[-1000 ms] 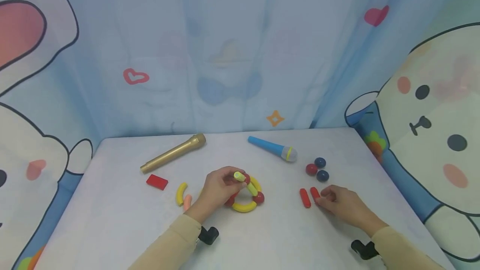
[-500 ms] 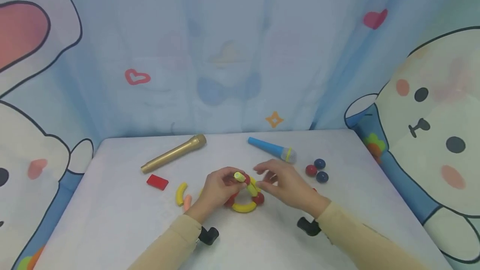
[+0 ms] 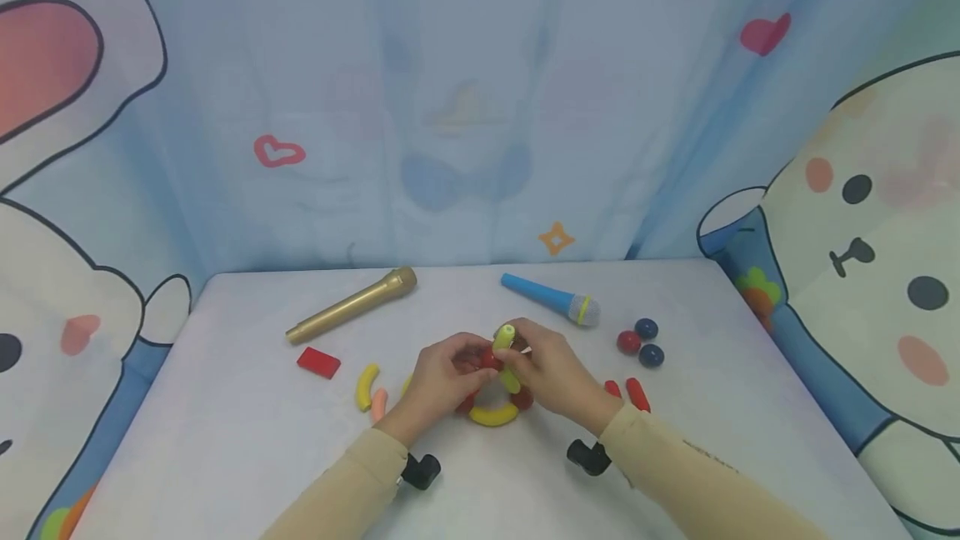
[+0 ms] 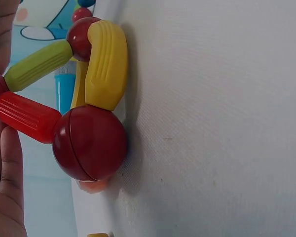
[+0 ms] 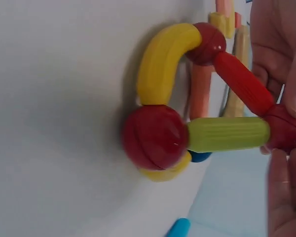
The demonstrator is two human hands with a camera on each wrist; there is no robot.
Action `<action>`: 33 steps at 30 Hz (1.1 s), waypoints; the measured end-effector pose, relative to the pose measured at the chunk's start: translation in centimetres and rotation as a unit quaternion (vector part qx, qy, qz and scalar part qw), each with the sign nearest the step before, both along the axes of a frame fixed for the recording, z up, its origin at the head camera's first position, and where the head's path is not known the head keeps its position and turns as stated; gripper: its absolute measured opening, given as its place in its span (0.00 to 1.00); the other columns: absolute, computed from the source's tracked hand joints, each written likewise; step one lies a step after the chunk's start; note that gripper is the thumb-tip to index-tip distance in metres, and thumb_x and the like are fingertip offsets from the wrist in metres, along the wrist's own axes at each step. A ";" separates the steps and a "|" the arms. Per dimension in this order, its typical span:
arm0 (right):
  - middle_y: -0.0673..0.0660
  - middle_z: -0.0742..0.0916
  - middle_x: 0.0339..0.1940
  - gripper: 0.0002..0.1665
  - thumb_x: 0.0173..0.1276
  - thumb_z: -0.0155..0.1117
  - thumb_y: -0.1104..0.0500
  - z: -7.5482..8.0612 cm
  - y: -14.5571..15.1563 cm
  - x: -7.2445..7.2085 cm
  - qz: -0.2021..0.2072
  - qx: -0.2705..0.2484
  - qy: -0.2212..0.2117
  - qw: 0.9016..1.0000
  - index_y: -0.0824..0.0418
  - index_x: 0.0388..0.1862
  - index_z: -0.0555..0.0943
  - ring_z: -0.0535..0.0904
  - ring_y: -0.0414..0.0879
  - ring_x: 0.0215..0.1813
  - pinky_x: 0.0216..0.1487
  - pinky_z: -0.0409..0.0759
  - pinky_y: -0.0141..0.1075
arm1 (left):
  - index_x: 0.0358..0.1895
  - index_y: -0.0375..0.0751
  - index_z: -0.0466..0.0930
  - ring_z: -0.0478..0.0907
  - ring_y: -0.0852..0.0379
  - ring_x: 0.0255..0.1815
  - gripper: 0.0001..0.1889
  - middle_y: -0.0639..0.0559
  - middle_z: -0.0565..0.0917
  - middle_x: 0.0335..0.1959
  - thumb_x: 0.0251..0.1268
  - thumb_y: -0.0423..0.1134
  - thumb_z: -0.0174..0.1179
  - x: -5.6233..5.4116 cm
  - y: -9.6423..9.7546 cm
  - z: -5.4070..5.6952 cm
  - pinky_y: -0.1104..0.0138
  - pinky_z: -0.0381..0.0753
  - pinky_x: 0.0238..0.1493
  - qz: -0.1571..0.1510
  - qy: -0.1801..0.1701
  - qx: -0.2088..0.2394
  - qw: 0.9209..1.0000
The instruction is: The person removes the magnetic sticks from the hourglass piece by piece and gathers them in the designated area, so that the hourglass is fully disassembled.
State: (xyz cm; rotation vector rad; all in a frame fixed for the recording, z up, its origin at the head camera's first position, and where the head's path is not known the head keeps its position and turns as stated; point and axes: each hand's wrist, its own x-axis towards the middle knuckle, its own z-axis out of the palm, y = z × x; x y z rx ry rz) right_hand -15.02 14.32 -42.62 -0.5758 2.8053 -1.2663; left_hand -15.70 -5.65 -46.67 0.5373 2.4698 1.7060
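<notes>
My left hand [image 3: 442, 375] pinches the top red ball [image 3: 490, 359] of a magnetic stick-and-ball frame. A red stick [image 4: 29, 118] and a lime stick [image 5: 229, 133] slope down from that ball to two lower red balls [image 4: 91, 143]. Curved yellow sticks [image 3: 493, 416] join the lower balls near the tabletop. Another lime stick [image 3: 506, 335] points up from the top ball, and my right hand [image 3: 558, 373] pinches it. In the right wrist view, right fingertips also lie close to the top ball. Part of the frame's back is hidden by my hands.
A gold microphone [image 3: 351, 305] and a blue microphone [image 3: 550, 298] lie at the back. Left are a red block [image 3: 318, 362], a curved yellow stick [image 3: 366, 387] and a peach stick [image 3: 378, 404]. Right are blue balls [image 3: 652, 356], a red ball [image 3: 628, 342] and red sticks [image 3: 637, 394].
My right hand has left the red sticks and come left to the frame, where it now pinches the upper lime stick. That stick has swung rightward and more upright. My left hand stays on the ball.
</notes>
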 end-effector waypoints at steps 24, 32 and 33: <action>0.54 0.81 0.32 0.30 0.67 0.70 0.47 -3.9 19.4 3.4 -0.184 0.192 -0.206 0.942 0.73 0.51 0.79 0.75 0.48 0.34 0.35 0.79 0.38 | 0.50 0.53 0.83 0.81 0.59 0.41 0.17 0.61 0.85 0.40 0.58 0.40 0.74 0.3 0.1 0.1 0.65 0.82 0.44 0.013 -0.024 0.004 1.000; 0.54 0.83 0.34 0.31 0.67 0.70 0.46 -4.5 19.2 3.4 -0.193 0.181 -0.213 0.941 0.71 0.53 0.80 0.76 0.47 0.35 0.38 0.82 0.40 | 0.50 0.54 0.83 0.81 0.60 0.41 0.17 0.63 0.85 0.39 0.58 0.39 0.74 0.3 0.3 0.3 0.65 0.82 0.45 0.017 -0.024 -0.004 1.000; 0.54 0.83 0.34 0.31 0.67 0.70 0.46 -4.5 19.3 3.4 -0.193 0.180 -0.212 0.941 0.71 0.53 0.80 0.76 0.47 0.35 0.38 0.82 0.40 | 0.50 0.54 0.83 0.81 0.60 0.41 0.17 0.63 0.85 0.40 0.58 0.39 0.74 0.3 0.3 0.4 0.65 0.82 0.45 0.017 -0.025 -0.004 1.000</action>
